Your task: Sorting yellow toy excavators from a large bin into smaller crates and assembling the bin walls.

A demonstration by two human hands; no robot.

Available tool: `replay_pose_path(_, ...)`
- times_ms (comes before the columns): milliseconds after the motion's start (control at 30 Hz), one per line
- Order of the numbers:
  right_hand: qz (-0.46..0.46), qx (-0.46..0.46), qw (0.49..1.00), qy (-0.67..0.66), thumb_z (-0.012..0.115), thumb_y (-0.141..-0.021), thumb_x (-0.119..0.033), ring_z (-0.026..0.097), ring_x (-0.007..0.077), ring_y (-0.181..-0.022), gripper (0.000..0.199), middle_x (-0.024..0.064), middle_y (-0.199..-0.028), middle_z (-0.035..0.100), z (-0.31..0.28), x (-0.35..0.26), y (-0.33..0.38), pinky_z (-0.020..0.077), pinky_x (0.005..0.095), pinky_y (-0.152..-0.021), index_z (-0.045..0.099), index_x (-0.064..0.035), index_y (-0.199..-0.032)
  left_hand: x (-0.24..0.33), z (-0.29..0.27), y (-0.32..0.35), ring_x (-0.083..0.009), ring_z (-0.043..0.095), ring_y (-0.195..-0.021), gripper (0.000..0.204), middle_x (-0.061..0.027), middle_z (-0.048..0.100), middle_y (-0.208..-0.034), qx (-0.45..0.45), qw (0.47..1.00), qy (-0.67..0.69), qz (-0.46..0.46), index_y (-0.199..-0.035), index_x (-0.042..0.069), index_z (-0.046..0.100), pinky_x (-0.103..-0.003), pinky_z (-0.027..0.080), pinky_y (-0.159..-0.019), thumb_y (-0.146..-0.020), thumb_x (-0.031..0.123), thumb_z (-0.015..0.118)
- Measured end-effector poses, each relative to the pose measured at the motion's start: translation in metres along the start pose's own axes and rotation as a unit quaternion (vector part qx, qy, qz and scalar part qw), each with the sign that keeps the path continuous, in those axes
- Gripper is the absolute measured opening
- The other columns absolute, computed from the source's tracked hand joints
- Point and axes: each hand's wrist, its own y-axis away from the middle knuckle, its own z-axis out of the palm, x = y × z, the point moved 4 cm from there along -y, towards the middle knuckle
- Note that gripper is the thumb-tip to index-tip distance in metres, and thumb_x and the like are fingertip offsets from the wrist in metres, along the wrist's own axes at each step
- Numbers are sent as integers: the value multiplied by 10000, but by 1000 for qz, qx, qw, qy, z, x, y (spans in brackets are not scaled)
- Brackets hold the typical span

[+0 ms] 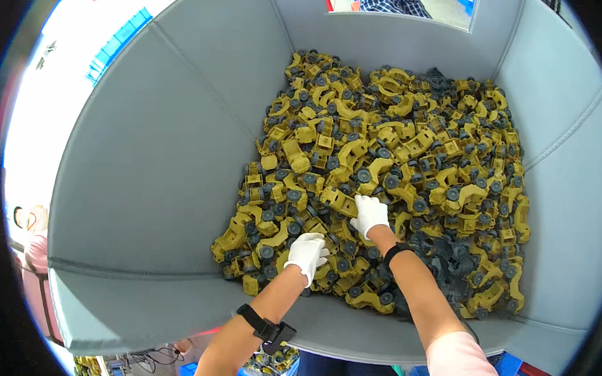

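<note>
Close in, just over the near wall point(362, 326) of the grey bin point(158, 103), at the left hand point(305, 256): white-gloved, palm down, with fingers loosely bent over yellow toy vehicles point(295, 156) with dark wheels; cannot tell whether gripping any. A little farther in and to the right, at the right hand point(371, 215): also gloved, with fingers bent rather than spread, by the right end of a boxy yellow piece point(338, 201) (touching or just beside, hard to tell), with no sure grip visible. In the piece's case, lying just left of the right hand, nearer to that one, and ahead and slightly right of the left; long axis slanting from far left to near right, toward the right fingertips. Hemmed in by interlocked wheeled bodies. Right of the right forearm point(423, 285), a dark tangled heap point(447, 266). Beyond, more vehicles up to the far wall point(399, 39).
</note>
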Motion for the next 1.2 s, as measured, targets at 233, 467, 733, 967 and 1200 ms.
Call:
replay_pose_path(233,25,45,995,-88,769,-761,-307,541,330,-1096,613,126,-1162,552,26,7,7,481,436,-900,510,-97,-1276,-17,14,-19,-280,612,-1035,295,-130,567,-1254,-39,997,35,-51,-1223,67,529,-397,529,-862,-934,126,539)
replay_pose_path(467,-363,139,887,-250,744,-727,-195,575,392,-992,481,175,-1062,613,-81,-17,111,480,461,-847,579,-71,-1162,-13,-21,-20,-263,549,-1143,593,-127,537,-1294,15,982,188,-25,-1337,63,446,-475,429,-984,-982,525,335)
replay_pose_path(733,-462,117,855,-203,653,-842,-425,481,362,-1271,700,182,-1360,519,-116,-17,185,397,450,-1064,428,-110,-1426,-23,15,132,-246,661,-886,622,-145,577,-1220,-407,912,47,-31,-1397,70,369,-396,594,-703,-897,292,664)
replay_pose_path(967,-19,25,993,-110,551,-905,-222,615,347,-1061,336,163,-1164,646,-78,152,125,493,433,-924,650,-102,-1202,-47,-11,151,-254,648,-805,584,-139,637,-1001,-253,941,208,84,-1251,19,518,-395,564,-714,-931,507,543)
replay_pose_path(1200,-160,-124,979,-14,591,-840,-193,665,331,-945,223,139,-1021,691,14,86,137,543,435,-816,692,-98,-1015,-51,-7,141,-207,622,-784,624,-65,631,-1041,-213,914,344,37,-1193,105,570,-367,522,-691,-903,652,493)
